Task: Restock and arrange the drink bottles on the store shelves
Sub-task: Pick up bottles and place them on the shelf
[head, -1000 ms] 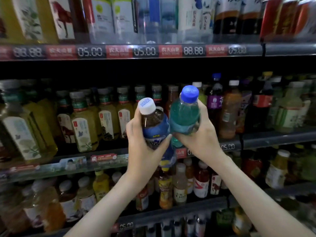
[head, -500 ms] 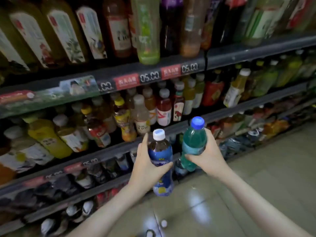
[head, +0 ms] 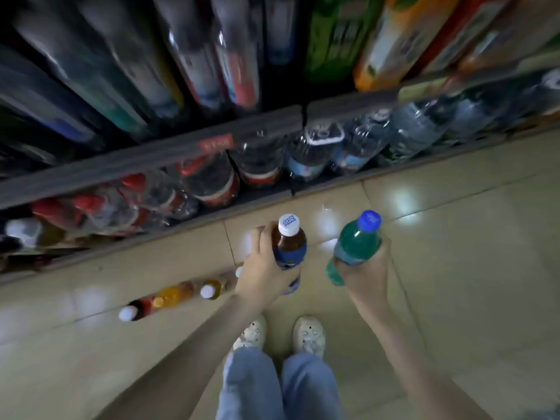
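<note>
View has dropped from the mid shelves right down to floor level, so both bottles came away from the rack and aren't shelved yet. Left hand (head: 263, 274) is wrapped round the brown plastic bottle with blue label and white cap (head: 289, 241). Right hand (head: 360, 274) grips the teal-green plastic bottle with blue cap (head: 357, 241). Both sit upright over the beige tiled floor (head: 454, 268). Guessing they're headed somewhere low. Grey shelf lip (head: 151, 159) juts out ahead, a row of small drink bottles (head: 172, 295) stands on the tiles to the left, and there's open floor to the right.
</note>
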### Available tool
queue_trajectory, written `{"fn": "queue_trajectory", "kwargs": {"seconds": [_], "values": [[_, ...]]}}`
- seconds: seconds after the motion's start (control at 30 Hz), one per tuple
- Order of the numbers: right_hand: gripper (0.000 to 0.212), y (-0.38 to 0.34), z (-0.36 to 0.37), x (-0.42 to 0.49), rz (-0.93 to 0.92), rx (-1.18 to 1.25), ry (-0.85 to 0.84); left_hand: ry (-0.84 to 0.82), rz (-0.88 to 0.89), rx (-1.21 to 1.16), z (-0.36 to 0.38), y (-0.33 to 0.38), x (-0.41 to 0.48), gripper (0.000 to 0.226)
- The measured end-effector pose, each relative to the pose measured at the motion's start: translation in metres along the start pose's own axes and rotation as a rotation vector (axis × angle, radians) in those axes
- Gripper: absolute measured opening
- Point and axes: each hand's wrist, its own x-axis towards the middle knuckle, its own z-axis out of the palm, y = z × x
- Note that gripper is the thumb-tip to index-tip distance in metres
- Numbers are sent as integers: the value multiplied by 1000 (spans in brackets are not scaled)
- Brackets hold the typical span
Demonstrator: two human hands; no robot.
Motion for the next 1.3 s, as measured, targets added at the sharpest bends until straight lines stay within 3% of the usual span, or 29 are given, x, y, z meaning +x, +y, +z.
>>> {"fn": "queue_trajectory", "kwargs": {"seconds": [0.2,0.4,0.53,0.67,0.87,0.97,1.1,1.3], "values": [[64,162,89,76,-3,39,-49,-34,81,65,144,-155,68,67],[70,272,162,124,-5,92,26,-30,205,196,226,-271,104,47],[71,299,181,123,-33,123,66,28,162,121,236,-300,96,50],[71,295,175,106,-12,99,5,-18,33,-17,223,-284,77,74],[84,236,125,71,-53,-50,-144,31,-33,-8,177,-212,40,90],[73,172,89,47,-102,-139,-153,-38,-69,-51,134,-146,23,96],[47,53,40,19,-131,-92,-168,-96,-33,-45,67,-50,10,74],[39,-142,-11,-18,-302,-51,-236,-133,12,2,-50,110,-10,42]]}}
